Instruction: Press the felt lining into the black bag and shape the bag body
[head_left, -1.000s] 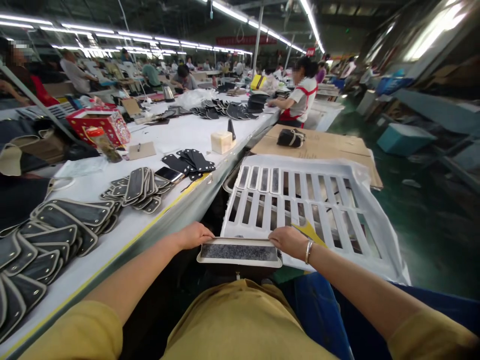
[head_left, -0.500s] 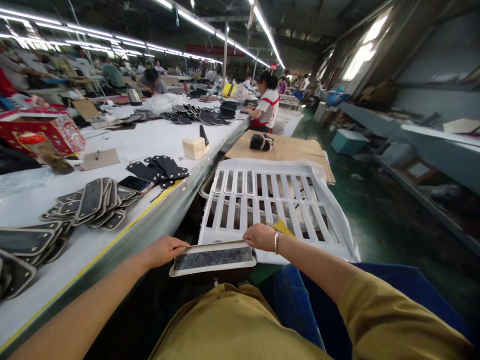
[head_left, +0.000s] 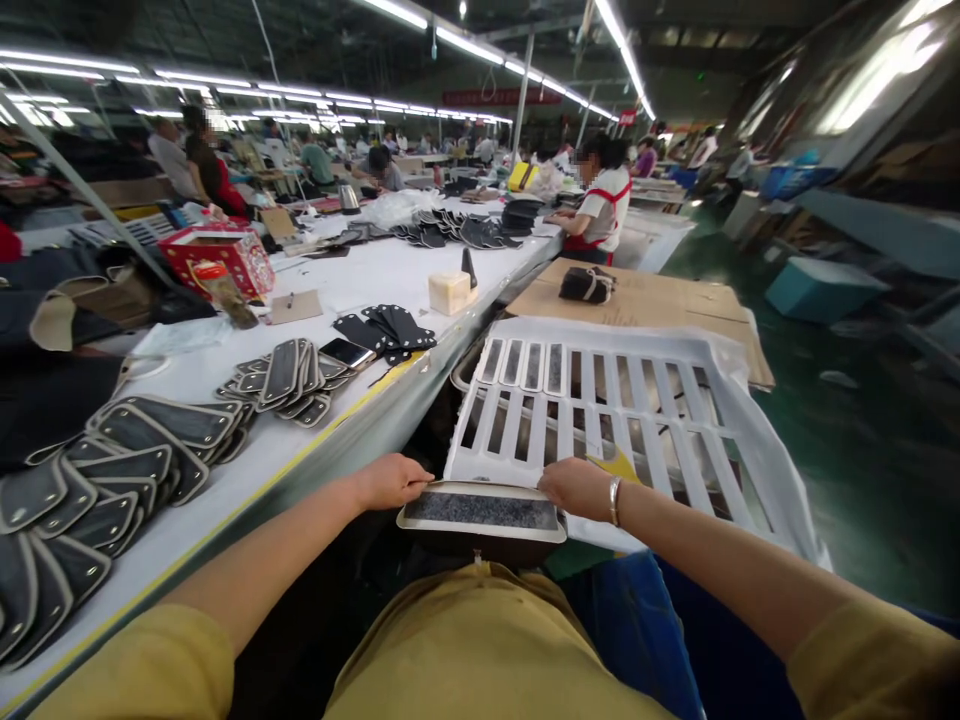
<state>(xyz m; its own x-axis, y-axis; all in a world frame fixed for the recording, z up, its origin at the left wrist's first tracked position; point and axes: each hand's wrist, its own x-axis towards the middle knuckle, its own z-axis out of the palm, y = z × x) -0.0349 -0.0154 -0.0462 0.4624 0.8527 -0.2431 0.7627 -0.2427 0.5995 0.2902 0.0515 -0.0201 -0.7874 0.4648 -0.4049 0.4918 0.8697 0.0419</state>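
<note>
A long flat panel [head_left: 480, 510] with a cream border and a speckled dark grey middle is stretched level in front of my body. My left hand [head_left: 391, 482] pinches its far left corner, and my right hand [head_left: 576, 488], with a bracelet at the wrist, pinches the far right corner. Just beyond lies a white slotted sheet [head_left: 491, 466]; several similar dark strips with pale borders [head_left: 532, 366] fill slots at its far left. A yellow piece [head_left: 619, 464] shows on the sheet past my right hand.
Left of me, a white table [head_left: 300, 470] bears stacks of grey pieces with pale edging [head_left: 150, 440], black pieces [head_left: 390, 328], a phone [head_left: 346, 352] and a cream block [head_left: 448, 292]. Cardboard [head_left: 660, 300] lies beyond the sheet. A co-worker [head_left: 604, 205] stands farther off. Blue material [head_left: 637, 620] is at my right.
The view has swung left, so everything sits farther right and more of the table shows. Both hands keep hold of the panel at the same corners.
</note>
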